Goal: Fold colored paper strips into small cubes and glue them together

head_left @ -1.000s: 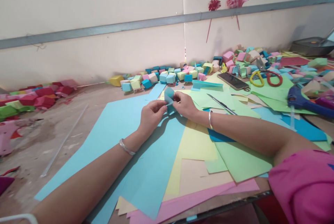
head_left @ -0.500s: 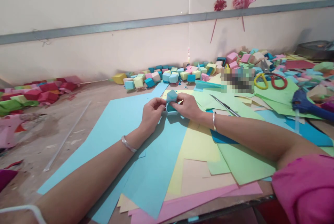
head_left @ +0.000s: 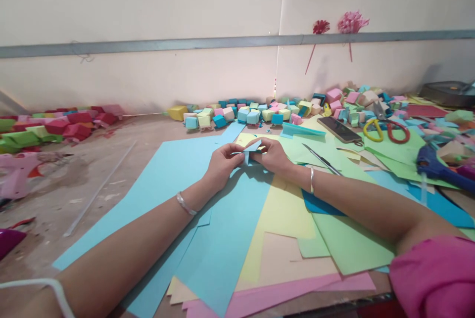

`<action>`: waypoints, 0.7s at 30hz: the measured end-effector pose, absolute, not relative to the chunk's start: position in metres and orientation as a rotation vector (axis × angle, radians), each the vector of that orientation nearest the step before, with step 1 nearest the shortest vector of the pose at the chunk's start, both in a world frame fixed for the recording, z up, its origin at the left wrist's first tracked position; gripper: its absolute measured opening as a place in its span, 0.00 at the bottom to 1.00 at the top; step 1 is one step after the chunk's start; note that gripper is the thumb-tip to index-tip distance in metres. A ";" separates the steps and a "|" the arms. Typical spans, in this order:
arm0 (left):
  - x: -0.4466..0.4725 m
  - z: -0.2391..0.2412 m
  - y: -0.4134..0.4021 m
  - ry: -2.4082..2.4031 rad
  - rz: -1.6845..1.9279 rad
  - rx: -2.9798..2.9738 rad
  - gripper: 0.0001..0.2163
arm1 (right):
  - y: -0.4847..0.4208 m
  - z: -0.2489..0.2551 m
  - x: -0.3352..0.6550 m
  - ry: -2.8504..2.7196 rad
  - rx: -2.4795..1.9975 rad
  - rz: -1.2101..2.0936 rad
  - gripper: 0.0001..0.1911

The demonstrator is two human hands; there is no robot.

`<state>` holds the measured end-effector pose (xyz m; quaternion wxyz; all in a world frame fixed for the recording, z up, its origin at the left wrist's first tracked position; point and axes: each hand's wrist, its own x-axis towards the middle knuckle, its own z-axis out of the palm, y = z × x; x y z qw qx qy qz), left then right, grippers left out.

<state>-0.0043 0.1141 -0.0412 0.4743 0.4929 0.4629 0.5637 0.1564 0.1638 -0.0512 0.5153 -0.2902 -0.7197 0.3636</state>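
My left hand [head_left: 221, 163] and my right hand [head_left: 273, 155] meet over the table's middle. Both are closed on a small folded piece of light blue paper [head_left: 251, 149], pinched between the fingertips from either side. The piece is creased flat with a pointed flap sticking up. Under the hands lie large overlapping sheets: light blue sheets [head_left: 178, 179], a yellow sheet [head_left: 285, 209], a green sheet [head_left: 345, 244], a pink sheet [head_left: 282, 288]. Each wrist wears a silver bangle.
A row of small folded paper cubes [head_left: 241, 113] lines the wall; more lie in a pile at right [head_left: 352, 98]. A phone [head_left: 340, 129], scissors [head_left: 386, 130], a blue glue gun [head_left: 438, 164] and a thin blade tool [head_left: 321, 159] lie right. Red and green folded pieces [head_left: 55, 127] sit left.
The blue piece went from a rounded, puffed shape to a flatter fold with a pointed flap. The hands stayed together at the same spot; the camera tilted up slightly.
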 end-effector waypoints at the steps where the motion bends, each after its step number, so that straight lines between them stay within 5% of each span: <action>1: -0.004 -0.042 0.114 1.130 1.381 1.195 0.12 | 0.164 -0.050 0.157 -1.741 -0.693 0.861 0.07; 21: -0.006 -0.034 0.114 0.796 1.109 0.897 0.06 | 0.160 -0.049 0.156 -1.648 -0.708 0.867 0.06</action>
